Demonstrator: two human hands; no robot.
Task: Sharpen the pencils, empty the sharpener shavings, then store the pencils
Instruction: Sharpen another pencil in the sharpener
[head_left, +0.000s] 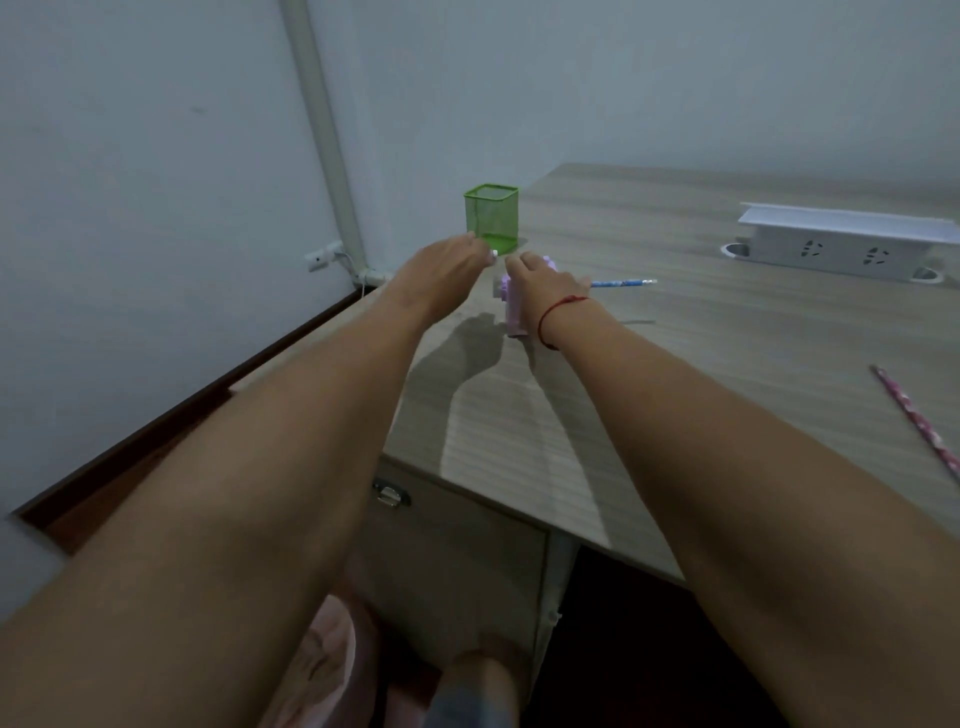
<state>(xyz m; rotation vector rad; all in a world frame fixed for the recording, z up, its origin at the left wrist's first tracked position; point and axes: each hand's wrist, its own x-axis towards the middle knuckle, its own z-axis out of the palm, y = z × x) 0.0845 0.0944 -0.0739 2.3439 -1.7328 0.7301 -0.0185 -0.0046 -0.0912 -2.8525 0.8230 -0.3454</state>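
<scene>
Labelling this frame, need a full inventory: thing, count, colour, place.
pen holder: 1, green mesh, far left of desk, looks empty
sharpener: 1, pink/lilac, on desk in front of holder, under right hand
blue pencil: 1, blue, flat on desk right of sharpener
pink pencil: 1, pink patterned, right edge of desk
power strip box: 1, white, far right of desk
desk: 1, grey wood grain
drawer unit: 1, grey, under desk
wall socket: 1, white, low on wall
left hand: 1, above desk beside sharpener
right hand: 1, on sharpener, red string at wrist
</scene>
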